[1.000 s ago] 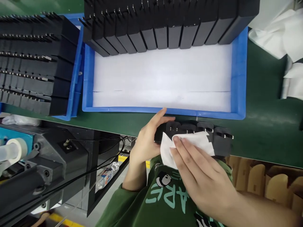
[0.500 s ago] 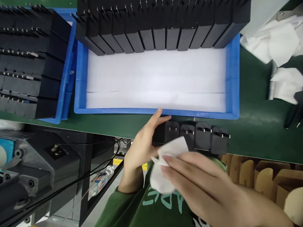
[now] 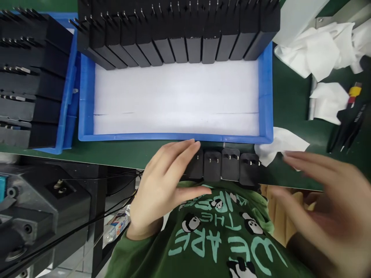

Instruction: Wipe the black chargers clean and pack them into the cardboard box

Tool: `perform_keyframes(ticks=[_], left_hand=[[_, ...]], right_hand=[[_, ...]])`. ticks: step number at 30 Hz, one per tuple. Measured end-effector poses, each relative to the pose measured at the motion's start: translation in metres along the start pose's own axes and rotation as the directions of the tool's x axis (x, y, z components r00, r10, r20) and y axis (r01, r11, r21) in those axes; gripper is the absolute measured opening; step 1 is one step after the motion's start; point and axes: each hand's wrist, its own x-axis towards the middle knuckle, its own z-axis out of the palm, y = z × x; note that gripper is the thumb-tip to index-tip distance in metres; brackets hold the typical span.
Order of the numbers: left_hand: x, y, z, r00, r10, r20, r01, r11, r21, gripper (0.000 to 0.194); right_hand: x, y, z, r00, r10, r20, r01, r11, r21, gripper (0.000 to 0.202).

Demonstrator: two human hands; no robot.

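Note:
My left hand [image 3: 165, 185] is over the table's front edge, its fingers at the left end of a row of black plug adapters [image 3: 212, 166]; thumb and fingers are apart, and the leftmost adapter is partly behind the fingertips. My right hand [image 3: 327, 204], blurred, is at the right with thumb and fingers spread and nothing between them. A white cloth [image 3: 285, 141] lies just beyond its fingertips, against the tray's corner. Behind the row stands a blue tray [image 3: 174, 137] with a white liner and a line of black adapters [image 3: 194, 48], prongs up, along its far side.
Another blue tray [image 3: 62, 127] at the left holds stacked black adapters. Crumpled white cloths [image 3: 321, 50] and tweezers [image 3: 352, 127] lie at the right. A grey machine [image 3: 43, 208] is at lower left, cardboard pieces [image 3: 285, 216] at lower right.
My right hand has let go of the white cloth and moved right; the cloth now lies on the table. My left hand has come over the left end of the adapter row. The view has shifted right.

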Motion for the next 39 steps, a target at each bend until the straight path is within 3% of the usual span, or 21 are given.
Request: perform_keyframes(ticks=[5, 8, 11, 17, 20, 22, 23, 24, 26, 27, 29, 33, 36, 39], left_hand=[[0.018, 0.004, 0.013, 0.989, 0.088, 0.117, -0.104, 0.985, 0.138, 0.065], [0.023, 0.002, 0.018, 0.983, 0.128, 0.133, -0.148, 0.978, 0.146, 0.055], [0.025, 0.001, 0.021, 0.98, 0.143, 0.138, -0.161, 0.979, 0.127, 0.05], [0.029, 0.002, 0.022, 0.976, 0.186, 0.115, -0.206, 0.958, 0.201, 0.045], [0.024, 0.0, 0.024, 0.984, 0.176, 0.027, -0.178, 0.981, 0.078, 0.044], [0.017, 0.001, 0.029, 0.986, 0.027, -0.165, -0.057, 0.982, -0.179, 0.054], [0.014, 0.002, 0.034, 0.951, -0.115, -0.287, -0.002, 0.926, -0.377, 0.061], [0.012, 0.005, 0.04, 0.886, -0.273, -0.375, 0.011, 0.821, -0.571, 0.066], [0.011, 0.013, 0.052, 0.755, -0.503, -0.42, -0.058, 0.587, -0.807, 0.072], [0.012, 0.018, 0.058, 0.733, -0.549, -0.401, -0.081, 0.515, -0.853, 0.075], [0.015, 0.029, 0.066, 0.73, -0.61, -0.309, -0.052, 0.401, -0.915, 0.078], [0.021, 0.048, 0.069, 0.665, -0.744, -0.069, -0.063, 0.035, -0.997, 0.078], [0.021, 0.056, 0.068, 0.638, -0.769, -0.023, -0.098, -0.051, -0.994, 0.081], [0.019, 0.059, 0.069, 0.631, -0.775, -0.036, -0.056, 0.001, -0.998, 0.085]], right_hand=[[0.019, -0.009, 0.028, 0.98, -0.145, 0.138, 0.168, 0.97, -0.175, 0.069], [0.025, -0.007, 0.039, 0.975, -0.173, 0.138, 0.202, 0.949, -0.243, 0.06], [0.027, -0.005, 0.041, 0.968, -0.211, 0.136, 0.238, 0.945, -0.223, 0.054], [0.03, -0.006, 0.042, 0.962, -0.237, 0.136, 0.264, 0.931, -0.252, 0.06], [0.029, 0.001, 0.04, 0.962, -0.262, 0.077, 0.271, 0.949, -0.162, 0.054], [0.026, 0.008, 0.04, 0.978, -0.203, -0.04, 0.206, 0.976, 0.067, 0.056], [0.024, 0.011, 0.041, 0.984, -0.129, -0.126, 0.155, 0.961, 0.23, 0.059], [0.023, 0.012, 0.044, 0.981, -0.028, -0.193, 0.108, 0.901, 0.419, 0.062], [0.02, 0.008, 0.054, 0.954, 0.193, -0.228, 0.054, 0.641, 0.766, 0.07], [0.02, 0.002, 0.06, 0.945, 0.272, -0.181, 0.031, 0.477, 0.879, 0.073], [0.02, -0.013, 0.071, 0.934, 0.355, -0.037, -0.036, 0.198, 0.98, 0.071], [0.017, -0.044, 0.084, 0.857, 0.477, 0.193, -0.125, -0.172, 0.977, 0.065], [0.014, -0.053, 0.087, 0.831, 0.481, 0.278, -0.132, -0.314, 0.94, 0.069], [0.012, -0.054, 0.088, 0.846, 0.453, 0.28, -0.121, -0.348, 0.929, 0.068]])
